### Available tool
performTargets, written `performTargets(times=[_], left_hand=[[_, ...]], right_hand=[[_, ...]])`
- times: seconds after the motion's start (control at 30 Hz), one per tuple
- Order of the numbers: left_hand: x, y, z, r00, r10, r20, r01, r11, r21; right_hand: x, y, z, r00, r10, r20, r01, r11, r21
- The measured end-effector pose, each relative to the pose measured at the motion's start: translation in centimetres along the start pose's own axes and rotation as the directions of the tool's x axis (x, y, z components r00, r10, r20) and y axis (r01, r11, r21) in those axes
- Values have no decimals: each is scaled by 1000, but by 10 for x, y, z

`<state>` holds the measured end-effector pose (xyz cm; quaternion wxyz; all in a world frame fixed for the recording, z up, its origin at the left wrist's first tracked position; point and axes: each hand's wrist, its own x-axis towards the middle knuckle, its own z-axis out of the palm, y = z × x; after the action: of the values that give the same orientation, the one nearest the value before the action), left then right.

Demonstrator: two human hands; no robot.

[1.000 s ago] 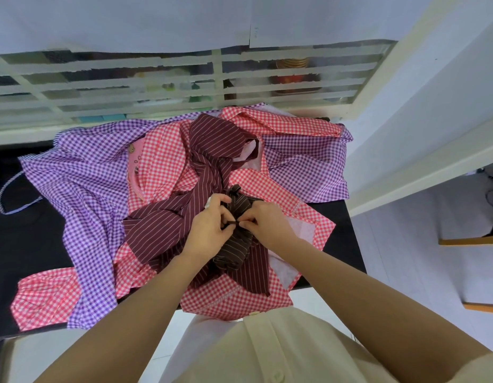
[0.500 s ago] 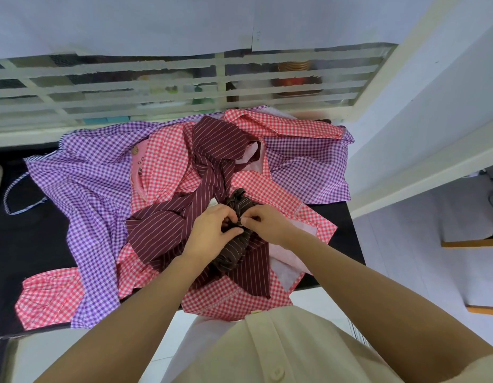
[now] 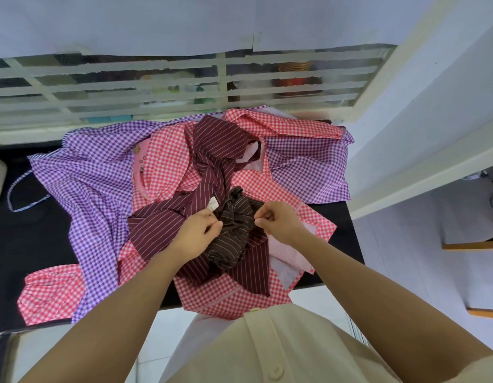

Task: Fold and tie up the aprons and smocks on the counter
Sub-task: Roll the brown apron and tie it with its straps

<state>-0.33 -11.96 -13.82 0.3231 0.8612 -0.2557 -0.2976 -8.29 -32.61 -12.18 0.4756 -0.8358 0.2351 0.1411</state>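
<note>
The brown striped bundle [image 3: 234,230] lies on top of the pile of aprons and smocks, near the front edge of the black counter [image 3: 24,230] and directly in front of the person. It rests on a maroon striped apron [image 3: 212,150], which is spread over a red check cloth [image 3: 165,161] and a purple check cloth [image 3: 96,172]. The long axis of the bundle runs from the far side toward the person, a little slanted to the left at its near end. The left hand [image 3: 198,234] is at the left side of the bundle and the right hand [image 3: 281,219] is at its right side, so the bundle is exactly between them and both hands touch it. Each hand has its fingers curled and pinches the bundle at its edge. It may be a tie end that each one pinches, but the tie is too thin to see. The line between the two hands goes across the long axis. In my judgement the knot is being tightened, and the next pull should go outward, left hand to the left and right hand to the right, with equal force, so that the bundle does not turn or open.
</note>
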Motion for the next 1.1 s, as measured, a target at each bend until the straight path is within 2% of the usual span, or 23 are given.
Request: performTargets(times=[0.07, 0.17, 0.23, 0.27, 0.37, 0.43, 0.5, 0.57, 0.6, 0.7, 0.77, 0.83, 0.9, 0.97, 1.1], left_hand=[[-2, 0, 1, 996, -87, 8, 87, 985, -150], [0, 14, 0, 985, -170, 13, 153, 848, -507], [3, 24, 1, 985, -174, 16, 144, 755, -640], [5, 30, 3, 986, -164, 28, 142, 740, -657], [8, 43, 13, 991, -128, 48, 132, 798, -588], [9, 43, 18, 992, -97, 78, 123, 845, -521], [10, 38, 21, 994, -68, 87, 97, 913, -397], [11, 35, 23, 999, -41, 29, 47, 968, -247], [12, 35, 24, 1000, -27, -10, 25, 981, -190], [13, 38, 25, 997, 50, -53, -54, 996, -71], [13, 36, 26, 995, 82, -53, -83, 996, -29], [13, 33, 25, 994, 84, -64, -85, 996, -10], [12, 28, 25, 996, 83, -46, -84, 996, -22], [11, 27, 25, 995, 95, -18, -95, 995, -37], [9, 29, 23, 997, 62, -39, -64, 997, -37]], right_hand=[[-2, 2, 3, 999, 5, -45, -8, 998, -58], [0, -1, 5, 998, -18, -61, 10, 993, -121], [1, -5, 3, 999, -38, -37, 31, 985, -167], [2, -7, 2, 999, -44, -23, 38, 978, -204], [4, -12, 1, 999, -27, 19, 31, 953, -301], [4, -13, -1, 999, -2, 36, 12, 962, -272], [3, -13, -4, 999, -13, 31, 17, 994, -109], [1, -16, -4, 998, -59, 37, 57, 997, 56], [0, -18, -3, 995, -91, 42, 88, 993, 79], [-1, -24, 3, 985, -160, 64, 149, 977, 156], [0, -26, 4, 987, -146, 63, 120, 946, 301], [1, -21, 4, 989, -135, 51, 106, 920, 376], [0, -15, 4, 983, -171, 75, 141, 944, 297], [-1, -11, 6, 966, -231, 119, 215, 968, 132], [6, -6, 9, 952, -283, 117, 291, 955, -55]])
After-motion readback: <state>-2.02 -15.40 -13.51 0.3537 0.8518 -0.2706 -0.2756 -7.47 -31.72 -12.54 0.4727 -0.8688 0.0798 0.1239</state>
